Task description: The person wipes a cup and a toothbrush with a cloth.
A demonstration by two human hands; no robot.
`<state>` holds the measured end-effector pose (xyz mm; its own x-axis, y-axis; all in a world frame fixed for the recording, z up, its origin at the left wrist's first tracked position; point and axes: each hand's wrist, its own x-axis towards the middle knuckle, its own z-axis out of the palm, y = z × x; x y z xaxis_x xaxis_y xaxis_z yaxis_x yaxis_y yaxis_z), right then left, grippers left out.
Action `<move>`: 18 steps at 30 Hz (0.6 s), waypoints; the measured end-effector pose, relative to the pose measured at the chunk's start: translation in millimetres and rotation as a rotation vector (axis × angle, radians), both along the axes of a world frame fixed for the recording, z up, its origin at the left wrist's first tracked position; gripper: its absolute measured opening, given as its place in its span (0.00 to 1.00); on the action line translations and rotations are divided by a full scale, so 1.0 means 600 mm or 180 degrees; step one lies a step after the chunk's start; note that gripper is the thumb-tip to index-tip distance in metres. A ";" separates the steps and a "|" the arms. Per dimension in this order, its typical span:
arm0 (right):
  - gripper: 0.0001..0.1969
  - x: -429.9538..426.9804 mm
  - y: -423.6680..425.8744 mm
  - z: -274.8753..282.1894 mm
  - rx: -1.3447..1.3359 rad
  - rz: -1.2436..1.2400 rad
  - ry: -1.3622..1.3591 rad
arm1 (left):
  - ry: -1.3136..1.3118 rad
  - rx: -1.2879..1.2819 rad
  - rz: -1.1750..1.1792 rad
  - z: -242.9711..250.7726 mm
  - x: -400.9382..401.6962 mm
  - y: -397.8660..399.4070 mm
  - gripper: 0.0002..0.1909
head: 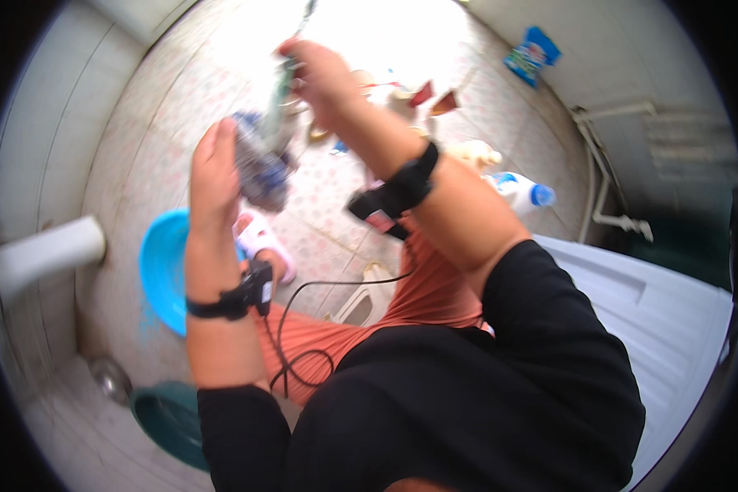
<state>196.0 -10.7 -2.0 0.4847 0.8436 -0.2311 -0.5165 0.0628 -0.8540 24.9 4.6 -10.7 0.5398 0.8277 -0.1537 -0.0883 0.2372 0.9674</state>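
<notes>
In the upper part of the head view my right hand is closed around a long pale green tool. Motion blur hides what kind of tool it is. Its lower end overlaps a blue and grey soft item, possibly a shoe, also blurred. My left hand holds that item from its left side, with part of the grip hidden. Below my left hand, a bright blue plastic basin stands on the tiled floor, partly covered by my forearm.
A dark green basin and a metal bowl lie at lower left, near a white pipe. At right are a white bottle with blue cap, a blue packet and a white ribbed panel. A cable links my wrist straps.
</notes>
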 end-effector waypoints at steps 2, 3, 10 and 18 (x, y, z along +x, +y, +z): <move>0.09 0.021 -0.010 -0.001 0.0336 0.0266 0.0300 | -0.0255 -0.0112 0.0388 0.009 0.002 0.002 0.16; 0.10 0.017 -0.018 0.007 0.0237 0.0631 0.0191 | -0.0470 -0.0236 0.0526 0.010 0.003 0.007 0.16; 0.13 -0.023 -0.038 0.015 0.0192 0.1959 -0.1445 | -0.1194 -0.0521 0.0682 0.017 -0.018 0.016 0.15; 0.11 0.022 -0.020 0.015 0.1034 0.0877 0.0117 | 0.0673 0.0765 -0.0179 0.004 -0.013 0.000 0.17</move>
